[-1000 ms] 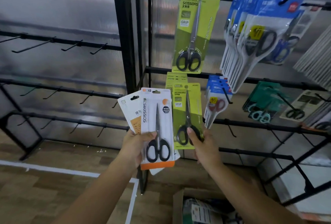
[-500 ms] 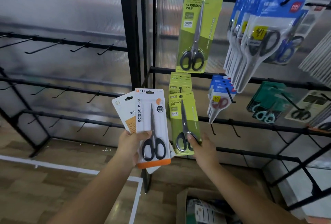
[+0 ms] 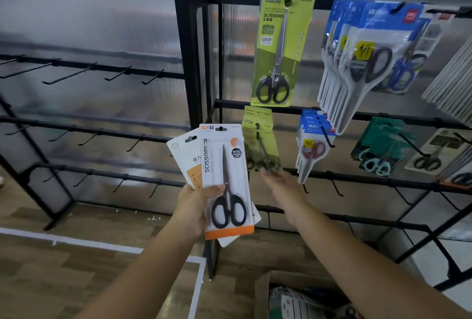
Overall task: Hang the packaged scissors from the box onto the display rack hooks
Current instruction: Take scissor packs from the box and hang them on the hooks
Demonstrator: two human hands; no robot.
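Two carded packs are held fanned in the left hand [image 3: 195, 201]: the white-and-orange scissors pack [image 3: 224, 181] in front, thumb pressed across its face just above the black handles, and a second white pack [image 3: 187, 159] tucked behind it. The right hand [image 3: 283, 191] is seen with fingers [image 3: 268, 174] loosely extended, holding nothing, just below the bottom edge of the small green scissors packs [image 3: 259, 140], which hang blurred on a hook [image 3: 258, 131] of the display rack [image 3: 357, 115]; whether contact is made cannot be told. Step in hand is judged to be settling those green packs before the next pack is taken. For a clean hang, the front pack should be pinched near its top by the right hand, the euro slot lined up square with a hook tip, and the card slid fully back to the rail so it hangs upright. Bare hooks are available on the lower rail to the right. The white-and-orange pack lies just left of the right fingers, apart from them. More stock is visible in the cardboard box [image 3: 263, 290] at the bottom edge of the frame.
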